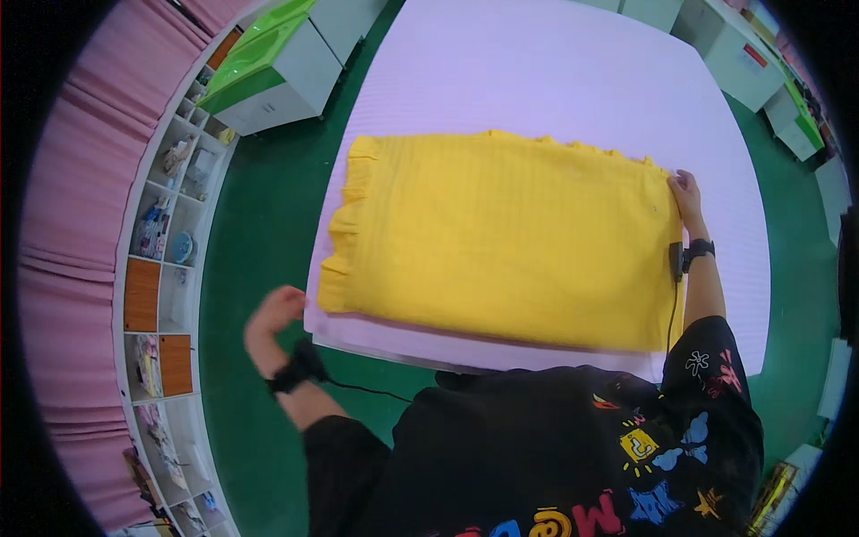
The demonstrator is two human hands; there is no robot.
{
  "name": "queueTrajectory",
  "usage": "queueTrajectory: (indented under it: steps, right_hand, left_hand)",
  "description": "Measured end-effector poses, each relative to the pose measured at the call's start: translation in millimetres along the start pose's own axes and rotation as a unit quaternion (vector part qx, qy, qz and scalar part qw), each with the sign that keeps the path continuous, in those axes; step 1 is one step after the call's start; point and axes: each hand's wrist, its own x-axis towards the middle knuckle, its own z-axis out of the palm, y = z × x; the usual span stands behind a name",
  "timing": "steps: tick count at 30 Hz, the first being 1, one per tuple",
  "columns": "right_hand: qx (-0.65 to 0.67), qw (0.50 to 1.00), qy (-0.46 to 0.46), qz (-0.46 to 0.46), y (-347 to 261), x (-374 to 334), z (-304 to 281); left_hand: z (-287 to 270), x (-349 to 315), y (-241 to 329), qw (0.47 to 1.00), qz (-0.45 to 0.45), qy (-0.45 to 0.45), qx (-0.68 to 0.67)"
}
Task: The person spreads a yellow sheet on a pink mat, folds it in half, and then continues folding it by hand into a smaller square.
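A yellow cloth with ruffled edges [510, 242] lies folded into a wide rectangle on the table. Ruffles run down its left side and along part of the far edge. At its far right corner, my right hand [685, 193] has its fingers closed on the border. My left hand [276, 313] is off the cloth, just beyond the table's near left corner. Its fingers bend toward the table, but motion blur hides whether they are apart or closed. Each wrist wears a black strap with a small device and cable.
The table has a pale lilac cover [537, 72]. Green-topped white cabinets [277, 76] stand past its far left side, and another white cabinet [734, 67] is at the far right. A curved white shelf [179, 242] with small items runs before pink curtains [72, 215]. The floor [259, 206] is green.
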Motion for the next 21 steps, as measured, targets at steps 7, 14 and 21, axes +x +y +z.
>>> queueTrajectory:
  steps: [7,14,21]
  right_hand:
    - [0.103,0.988,-0.089,0.070,-35.2,-4.6,12.3]
    - [0.176,0.976,-0.041,0.122,-27.5,-8.3,8.8]
    - [0.314,0.937,0.026,0.151,-29.3,-12.8,-6.3]
  left_hand:
    - [-120.1,117.0,106.8,0.899,0.376,0.222,-0.032]
    - [-23.7,256.9,185.3,0.924,0.331,0.078,0.174]
    - [-5.3,263.0,218.1,0.865,0.473,0.093,0.139]
